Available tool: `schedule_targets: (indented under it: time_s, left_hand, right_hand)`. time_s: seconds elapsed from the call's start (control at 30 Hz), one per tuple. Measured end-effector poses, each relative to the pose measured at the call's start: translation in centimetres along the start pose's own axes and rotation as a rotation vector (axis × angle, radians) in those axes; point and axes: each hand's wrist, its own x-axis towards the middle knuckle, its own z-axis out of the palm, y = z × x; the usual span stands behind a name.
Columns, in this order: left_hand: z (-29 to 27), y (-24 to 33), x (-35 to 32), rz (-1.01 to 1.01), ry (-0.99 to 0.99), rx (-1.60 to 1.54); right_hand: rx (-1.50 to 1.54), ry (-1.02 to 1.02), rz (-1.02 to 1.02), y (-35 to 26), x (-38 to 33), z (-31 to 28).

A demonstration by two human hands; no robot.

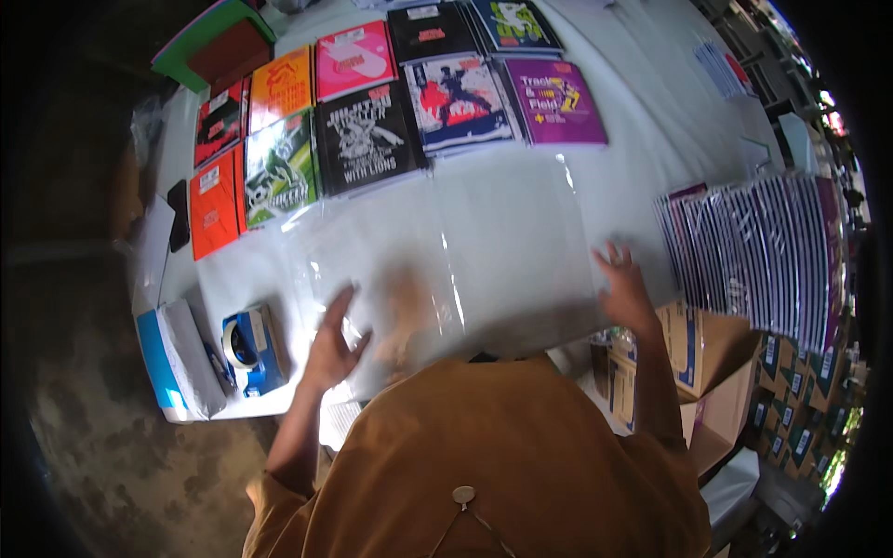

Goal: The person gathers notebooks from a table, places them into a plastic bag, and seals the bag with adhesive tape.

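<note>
My left hand [333, 352] is over the near left part of the white-covered table [633, 177], thumb and fingers apart, with nothing in it. My right hand [625, 290] is over the near right part, fingers partly spread and holding nothing I can see. Between the hands lies a clear, shiny plastic sheet [512, 232] with long creases that catch the light. Whether either hand touches it I cannot tell. Beyond the sheet, notebooks with printed covers are laid out in rows, among them a black one [367, 139], a purple one [558, 102] and an orange-red one [216, 205].
On the right, a long row of notebooks [744, 251] stands on edge near cardboard boxes [698, 349]. At the near left are a blue tape dispenser [249, 349] and a blue-and-white pack [177, 358]. Farther off lie a dark phone [179, 216] and green folders [214, 46].
</note>
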Motion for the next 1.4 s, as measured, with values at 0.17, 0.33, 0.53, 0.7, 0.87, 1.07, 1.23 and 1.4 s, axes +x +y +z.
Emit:
schedule_targets:
  time_s: [0.17,0.33,0.53,0.7,0.87,1.07,1.23,1.4]
  left_hand:
    - [-4.5,0.2,21.3,-0.070,0.519,0.345]
    - [-1.8,0.4,28.7,-0.653,0.530,0.514]
    - [-4.0,0.8,28.1,-0.332,0.767,0.494]
    - [-8.9,4.4,17.7,0.186,1.181,-0.082]
    - [-6.6,8.0,4.9,-0.053,1.081,-0.859]
    - [6.5,1.2,4.9,-0.475,0.562,-0.022]
    - [-1.5,-2.8,11.0,0.008,0.981,0.308]
    - [-9.4,-9.3,21.4,-0.486,0.862,0.516]
  right_hand:
    - [0.794,0.541,-0.179,-2.0,19.5,-6.0]
    - [0.153,0.289,0.379,-5.5,28.7,-8.1]
    - [0.144,0.414,0.190,-4.4,29.0,-10.4]
    - [1.148,1.024,-0.202,-3.1,18.4,-12.1]
    - [1.601,0.464,-0.078,-12.6,5.0,-3.4]
    - [0.851,0.082,0.062,-12.7,2.9,8.7]
    - [0.997,0.520,-0.294,-15.8,12.5,0.0]
    - [0.455,0.508,-0.155,-20.2,28.2,-4.1]
